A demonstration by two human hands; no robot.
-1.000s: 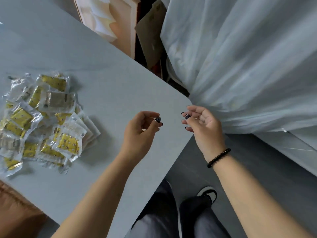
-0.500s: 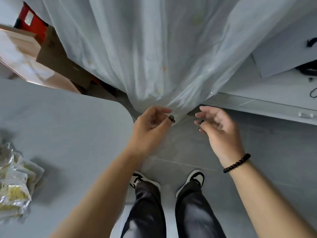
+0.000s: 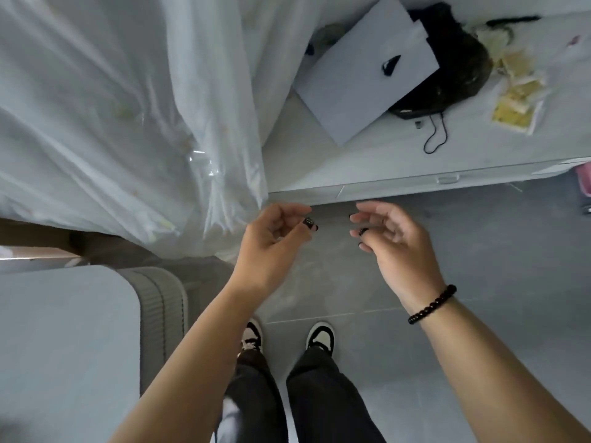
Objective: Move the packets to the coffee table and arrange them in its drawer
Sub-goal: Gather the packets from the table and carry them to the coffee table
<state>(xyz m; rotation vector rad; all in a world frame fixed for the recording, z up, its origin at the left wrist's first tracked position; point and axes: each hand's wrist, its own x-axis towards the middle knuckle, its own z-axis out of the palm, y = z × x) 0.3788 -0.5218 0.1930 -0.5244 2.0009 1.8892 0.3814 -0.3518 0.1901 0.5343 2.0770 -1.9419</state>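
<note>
- Since the earlier frames your view has swung right: the pile of packets on the grey table has gone out of sight, and the low white coffee table [image 3: 399, 161] now fills the upper right.
- Your hands have kept the same raised pose, held out in front of you above the grey floor [image 3: 495, 251].
- Your left hand [image 3: 271, 241] has its fingers loosely curled with the thumb near the forefinger; nothing shows between them, and it is just in front of the hanging white plastic sheet [image 3: 128, 107]. You cannot tell from this view whether it touches the sheet.
- Your right hand [image 3: 396, 238] is relaxed, fingers loosely bent and apart, holding nothing. A black bead bracelet [image 3: 431, 304] sits on that wrist.
- The two hands are near each other but not touching.
- A few yellow packets [image 3: 515, 100] lie on the coffee table's top near its far right, blurred, just beside a black bag [image 3: 460, 62].
- A white sheet of card [image 3: 367, 68] rests partly over that bag.
- The drawer front [image 3: 447, 183] with its small handle runs along the coffee table's near edge and looks closed.
- The grey table [image 3: 64, 346] corner shows at lower left, and your black-and-white shoes [image 3: 319, 337] are below.
</note>
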